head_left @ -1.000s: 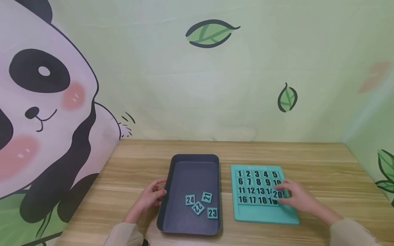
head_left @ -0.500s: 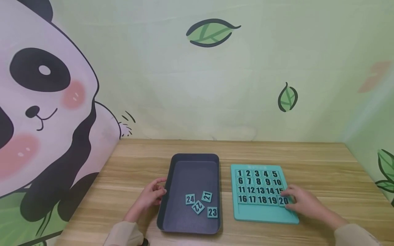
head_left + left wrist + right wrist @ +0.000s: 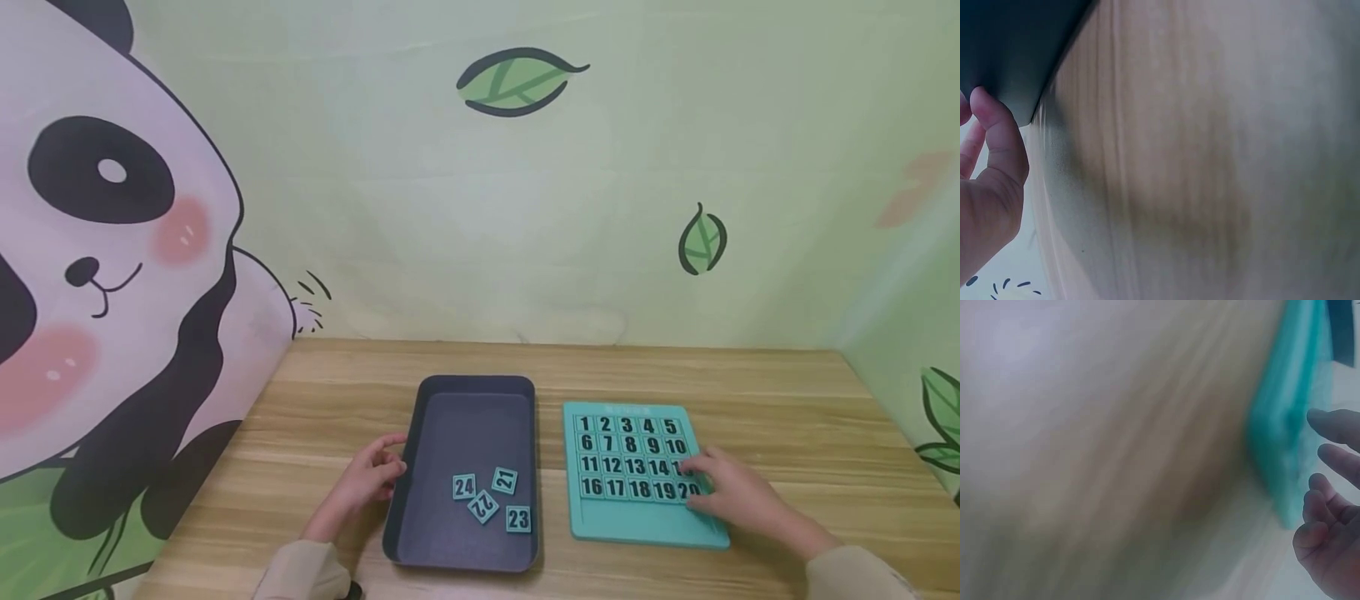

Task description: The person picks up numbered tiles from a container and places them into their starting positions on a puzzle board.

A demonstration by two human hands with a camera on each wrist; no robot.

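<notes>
A turquoise number board (image 3: 637,525) lies on the table at the right, with tiles 1 to 20 set in rows and a bare strip below. My right hand (image 3: 738,492) is at the board's right side, its fingertips touching or just over tile 20 (image 3: 684,490) and partly covering tile 15. In the right wrist view the fingers (image 3: 1338,428) are bent loosely by the board's edge. My left hand (image 3: 367,475) rests against the left wall of a dark tray (image 3: 472,425). Inside the tray lie tiles 24 (image 3: 463,486), 22 (image 3: 483,506), 21 (image 3: 505,480) and 23 (image 3: 518,519).
Both tray and board stand on a wood-grain table (image 3: 360,375), with a narrow strip of tabletop between them. A backdrop wall (image 3: 562,275) with a printed panda and leaves rises behind the table's far edge.
My right hand has brought tile 20 down from above the board into the slot right of 19, and its fingers have loosened from it. My left hand stays at the tray.
</notes>
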